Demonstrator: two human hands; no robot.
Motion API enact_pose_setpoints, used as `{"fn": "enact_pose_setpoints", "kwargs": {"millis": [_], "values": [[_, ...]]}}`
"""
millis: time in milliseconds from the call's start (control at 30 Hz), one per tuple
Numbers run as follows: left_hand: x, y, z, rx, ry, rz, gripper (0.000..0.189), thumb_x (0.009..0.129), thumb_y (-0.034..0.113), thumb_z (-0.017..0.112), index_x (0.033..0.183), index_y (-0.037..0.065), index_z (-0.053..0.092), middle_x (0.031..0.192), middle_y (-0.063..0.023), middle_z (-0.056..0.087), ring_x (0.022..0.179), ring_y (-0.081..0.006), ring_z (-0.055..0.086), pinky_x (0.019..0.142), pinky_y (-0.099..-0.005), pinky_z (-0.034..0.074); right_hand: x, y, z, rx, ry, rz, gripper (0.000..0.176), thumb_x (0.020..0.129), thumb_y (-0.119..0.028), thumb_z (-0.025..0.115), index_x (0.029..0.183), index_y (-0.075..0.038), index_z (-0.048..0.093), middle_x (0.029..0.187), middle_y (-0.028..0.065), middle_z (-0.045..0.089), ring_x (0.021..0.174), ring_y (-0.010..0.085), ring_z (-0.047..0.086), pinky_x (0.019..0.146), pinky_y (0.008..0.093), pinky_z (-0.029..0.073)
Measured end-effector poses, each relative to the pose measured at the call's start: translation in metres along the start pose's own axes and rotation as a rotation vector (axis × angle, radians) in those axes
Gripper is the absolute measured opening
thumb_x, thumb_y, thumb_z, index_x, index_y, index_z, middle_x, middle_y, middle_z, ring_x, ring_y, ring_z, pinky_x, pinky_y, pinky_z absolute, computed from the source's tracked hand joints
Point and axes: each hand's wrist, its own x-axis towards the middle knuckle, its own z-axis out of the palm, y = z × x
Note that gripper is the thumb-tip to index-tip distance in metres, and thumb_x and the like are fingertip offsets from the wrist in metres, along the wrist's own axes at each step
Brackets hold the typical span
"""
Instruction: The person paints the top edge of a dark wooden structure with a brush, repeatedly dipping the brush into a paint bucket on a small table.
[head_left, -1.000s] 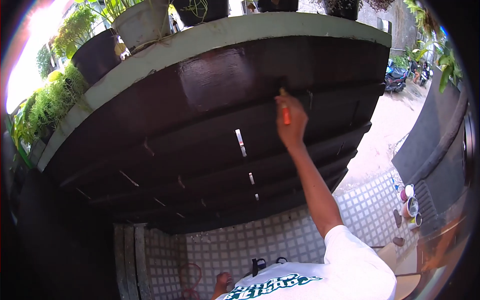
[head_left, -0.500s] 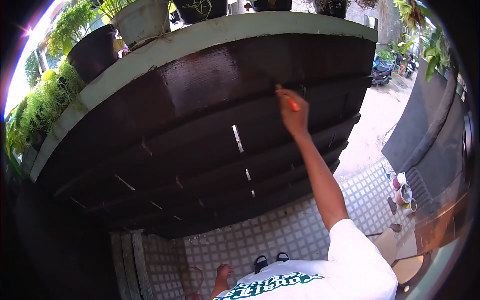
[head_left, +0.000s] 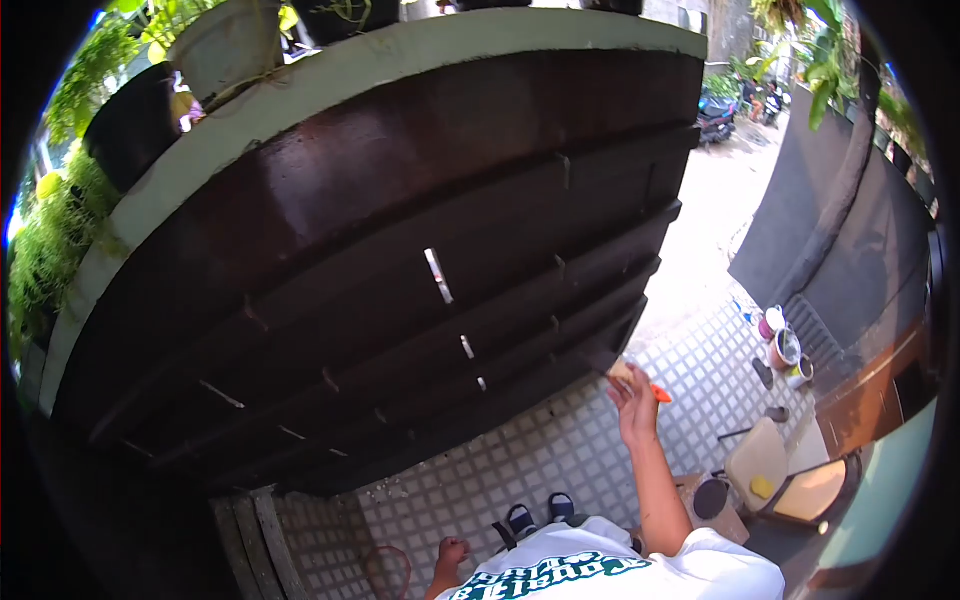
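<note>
My right hand [head_left: 636, 405] is closed around a paintbrush [head_left: 661, 394] with an orange handle end. The brush's dark bristles point left, by the lower right edge of a large dark brown panelled wall [head_left: 370, 190]. The wall has horizontal ledges and a few pale slits, and its upper band looks glossy on the left. Low in the view, beside my white shirt, my left hand [head_left: 453, 550] hangs with its fingers curled in and nothing visible in them.
Potted plants [head_left: 130, 125] line the pale ledge [head_left: 400, 75] above the wall. Several paint cans [head_left: 785, 347] stand on the tiled floor [head_left: 560, 450] at right. Near my right arm are a chair [head_left: 757, 460] and a cardboard box [head_left: 725, 515]. People and motorbikes [head_left: 716, 120] are far off.
My right hand has come down from the wall's upper band to its lower right edge, still holding the paintbrush. The view has shifted to the right. My left hand stays low.
</note>
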Motion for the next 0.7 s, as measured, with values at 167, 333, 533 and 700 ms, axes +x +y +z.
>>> {"fn": "enact_pose_setpoints", "kwargs": {"millis": [167, 333, 533, 700], "values": [[0.016, 0.031, 0.008, 0.134, -0.091, -0.01, 0.02, 0.087, 0.009, 0.079, 0.091, 0.011, 0.06, 0.089, -0.0044, 0.072, 0.082, -0.0185, 0.075, 0.063, -0.0366, 0.057, -0.033, 0.014, -0.037, 0.028, 0.096, 0.112, 0.042, 0.098, -0.036, 0.067, 0.129, -0.008, 0.061, 0.121, 0.0112, 0.069, 0.107, 0.0241, 0.069, 0.087, 0.0351, 0.059], [0.013, 0.062, 0.032, 0.164, -0.209, 0.141, 0.023, 0.085, 0.011, 0.083, 0.087, 0.012, 0.06, 0.095, -0.0025, 0.074, 0.085, -0.0146, 0.073, 0.065, -0.0336, 0.056, -0.025, 0.003, -0.019, 0.049, -0.014, 0.115, 0.041, 0.1, -0.034, 0.065, 0.129, -0.005, 0.06, 0.12, 0.0138, 0.068, 0.108, 0.0239, 0.069, 0.087, 0.0366, 0.06], [-0.007, 0.067, 0.071, 0.043, -0.168, 0.145, 0.026, 0.084, 0.01, 0.084, 0.087, 0.014, 0.059, 0.103, -0.0012, 0.076, 0.092, -0.0134, 0.07, 0.074, -0.0355, 0.056, 0.032, -0.023, 0.023, 0.034, -0.241, 0.095, 0.045, 0.101, -0.038, 0.063, 0.132, -0.005, 0.061, 0.126, 0.0131, 0.068, 0.113, 0.0259, 0.069, 0.09, 0.0356, 0.06], [-0.032, 0.012, 0.11, -0.092, -0.02, 0.077, 0.024, 0.084, 0.008, 0.081, 0.087, 0.014, 0.059, 0.1, -0.0024, 0.076, 0.086, -0.0153, 0.072, 0.067, -0.0348, 0.056, 0.09, -0.066, 0.067, 0.057, -0.447, 0.006, 0.041, 0.106, -0.027, 0.059, 0.138, -0.003, 0.056, 0.131, 0.0151, 0.065, 0.12, 0.0278, 0.067, 0.095, 0.039, 0.061]]}}
